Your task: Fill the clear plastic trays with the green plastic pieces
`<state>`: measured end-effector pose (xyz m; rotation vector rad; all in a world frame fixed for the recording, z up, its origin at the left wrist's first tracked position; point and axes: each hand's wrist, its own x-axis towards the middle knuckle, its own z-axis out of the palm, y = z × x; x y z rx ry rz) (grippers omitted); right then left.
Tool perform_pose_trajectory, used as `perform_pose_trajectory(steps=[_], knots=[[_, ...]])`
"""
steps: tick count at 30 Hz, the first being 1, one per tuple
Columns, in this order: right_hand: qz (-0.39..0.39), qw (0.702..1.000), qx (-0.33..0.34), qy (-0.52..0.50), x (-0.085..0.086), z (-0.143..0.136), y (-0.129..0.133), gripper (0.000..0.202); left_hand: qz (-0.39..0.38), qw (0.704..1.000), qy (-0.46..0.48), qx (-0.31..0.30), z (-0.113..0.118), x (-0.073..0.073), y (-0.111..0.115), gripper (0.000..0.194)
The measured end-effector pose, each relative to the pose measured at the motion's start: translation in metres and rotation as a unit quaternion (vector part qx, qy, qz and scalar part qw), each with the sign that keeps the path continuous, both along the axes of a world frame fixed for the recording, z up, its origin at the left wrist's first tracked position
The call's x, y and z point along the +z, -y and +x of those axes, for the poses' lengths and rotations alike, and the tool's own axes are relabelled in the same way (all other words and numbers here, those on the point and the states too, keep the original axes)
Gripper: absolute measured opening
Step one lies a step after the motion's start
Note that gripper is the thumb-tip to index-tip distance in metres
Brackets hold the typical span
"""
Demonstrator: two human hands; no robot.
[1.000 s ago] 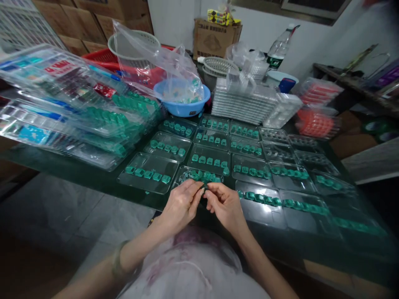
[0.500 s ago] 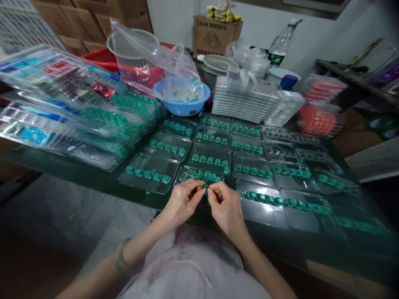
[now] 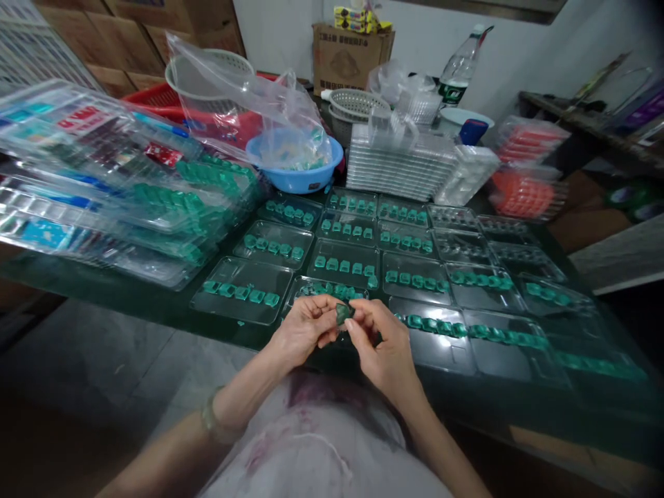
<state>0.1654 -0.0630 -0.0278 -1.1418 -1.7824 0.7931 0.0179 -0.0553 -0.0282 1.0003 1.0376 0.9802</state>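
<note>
Between the fingertips of both hands is a small dark green translucent piece point(image 3: 342, 314). My left hand point(image 3: 307, 326) pinches it from the left, with the fingers curled. My right hand point(image 3: 381, 339) grips its right edge between thumb and forefinger. Just beyond the hands lies a clear plastic tray point(image 3: 295, 289) with green pieces in it, partly hidden by my fingers. Left of it, another clear tray point(image 3: 207, 308) carries a row of green blocks point(image 3: 241, 292). To the right, a tray point(image 3: 451, 356) holds a similar row.
Rows of clear trays cover the dark table point(image 3: 243, 335). A blue basin point(image 3: 298, 181) with a plastic bag stands behind them. Stacked clear packs point(image 3: 171, 266) rise at the left. Nested clear trays point(image 3: 399, 166) and red-orange packs point(image 3: 523, 194) sit at the back right.
The green piece now shows more plainly between my fingers. My right hand has turned and spread a little, and the view has shifted slightly.
</note>
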Motion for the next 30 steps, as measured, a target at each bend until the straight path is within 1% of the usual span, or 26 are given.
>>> perform_pose_trajectory(steps=[2,4,7,12,14,18,22,24,26,28,30], knots=[[-0.031,0.999,0.025,-0.035,-0.002,0.006,-0.001,0.028,-0.029,0.997,0.064,-0.008,0.001,-0.002,-0.002,0.021],[-0.055,0.996,0.042,-0.054,-0.004,0.01,0.0,0.027,-0.031,0.996,0.083,-0.004,0.004,-0.003,-0.002,0.021],[-0.073,0.993,0.033,-0.085,-0.004,0.013,0.001,0.022,-0.039,0.996,0.086,-0.001,0.011,-0.001,-0.002,0.021],[-0.087,0.989,-0.011,-0.121,-0.002,0.02,0.002,0.012,-0.086,0.989,0.109,-0.041,0.022,0.007,-0.004,0.023],[-0.1,0.987,-0.017,-0.127,-0.003,0.024,0.001,0.01,-0.1,0.988,0.11,-0.048,0.026,0.009,-0.005,0.025],[-0.134,0.981,-0.013,-0.14,-0.007,0.032,-0.001,0.009,-0.131,0.985,0.103,-0.049,0.031,0.008,-0.008,0.025],[-0.154,0.973,0.002,-0.17,-0.01,0.038,-0.004,0.009,-0.163,0.977,0.119,-0.069,0.034,0.007,-0.009,0.023],[-0.163,0.967,0.002,-0.198,-0.012,0.041,-0.005,0.008,-0.18,0.971,0.134,-0.077,0.036,0.008,-0.009,0.02],[-0.176,0.955,-0.004,-0.237,-0.014,0.043,-0.005,0.009,-0.178,0.97,0.142,-0.086,0.039,0.008,-0.01,0.017],[-0.185,0.941,-0.022,-0.282,-0.015,0.048,-0.005,0.01,-0.167,0.971,0.137,-0.097,0.04,0.009,-0.011,0.016],[-0.182,0.932,-0.056,-0.31,-0.015,0.058,-0.006,0.013,-0.165,0.973,0.127,-0.099,0.04,0.011,-0.013,0.015]])
